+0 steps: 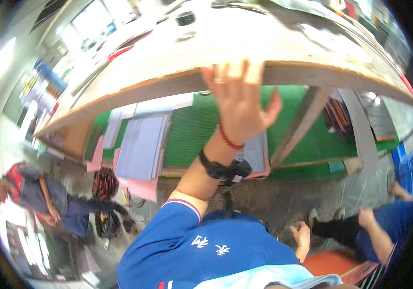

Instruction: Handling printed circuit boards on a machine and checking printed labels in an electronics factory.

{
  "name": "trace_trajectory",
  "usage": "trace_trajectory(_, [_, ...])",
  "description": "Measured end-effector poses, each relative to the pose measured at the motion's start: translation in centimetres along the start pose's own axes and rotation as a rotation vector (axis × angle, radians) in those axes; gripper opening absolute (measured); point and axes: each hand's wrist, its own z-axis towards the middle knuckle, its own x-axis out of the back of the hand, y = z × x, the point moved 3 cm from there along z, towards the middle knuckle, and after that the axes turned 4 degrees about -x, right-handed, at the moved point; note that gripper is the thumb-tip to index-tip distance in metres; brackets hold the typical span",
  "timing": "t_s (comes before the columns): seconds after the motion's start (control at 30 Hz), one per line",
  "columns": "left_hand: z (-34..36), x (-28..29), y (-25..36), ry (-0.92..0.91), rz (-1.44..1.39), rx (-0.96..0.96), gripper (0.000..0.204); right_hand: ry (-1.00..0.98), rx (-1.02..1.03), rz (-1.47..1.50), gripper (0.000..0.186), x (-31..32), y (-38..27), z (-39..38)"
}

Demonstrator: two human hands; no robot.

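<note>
My left hand (240,98) reaches forward to the front edge of a pale worktop (168,58). Its fingers are stretched out over that edge, thumb spread to the right, and nothing shows in its grasp. Blur hides whether the fingertips press on the wood. A red bead bracelet (229,137) and a black strap with a small device (225,169) circle that wrist and forearm. Low beside my body, my right hand (302,236) hangs with fingers loosely bent and apart, holding nothing that I can see.
Below the worktop, a green-covered shelf (187,139) bears white paper stacks (140,144) and pink sheets (139,187). A slanting wooden leg (300,127) divides it. A person in grey and red (47,192) stands at left; another in blue (389,231) is close on my right, near an orange seat (331,265).
</note>
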Motion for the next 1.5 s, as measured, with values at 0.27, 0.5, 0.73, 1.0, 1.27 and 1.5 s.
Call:
trace_trajectory(0.27, [-0.5, 0.5, -1.0, 0.005, -0.050, 0.052, 0.053, -0.153, 0.126, 0.017, 0.043, -0.7, -1.7, 3.4])
trace_trajectory(0.5, [-0.5, 1.5, -0.3, -0.020, 0.036, 0.022, 0.050, -0.198, 0.046, -0.146, 0.043, 0.9, -2.0, 3.2])
trace_trajectory(0.73, [0.6, 2.5, 0.4, -0.035, 0.109, -0.010, 0.060, -0.103, -0.031, -0.027, 0.044, 2.4, 0.8, 1.4])
trace_trajectory(1.0, [0.4, 1.9, 2.2, -0.034, 0.199, 0.003, 0.056, -0.069, -0.227, 0.073, 0.040, 2.7, 6.7, -2.0])
trace_trajectory(1.27, [0.9, 2.6, 2.1, -0.075, 0.119, 0.073, 0.056, -0.111, -0.331, 0.103, 0.044, 2.9, 6.9, -2.3])
trace_trajectory(1.5, [0.7, 1.6, 1.7, -0.068, 0.129, 0.017, 0.056, 0.105, -0.029, -0.022, 0.035, 3.6, 4.2, -0.2])
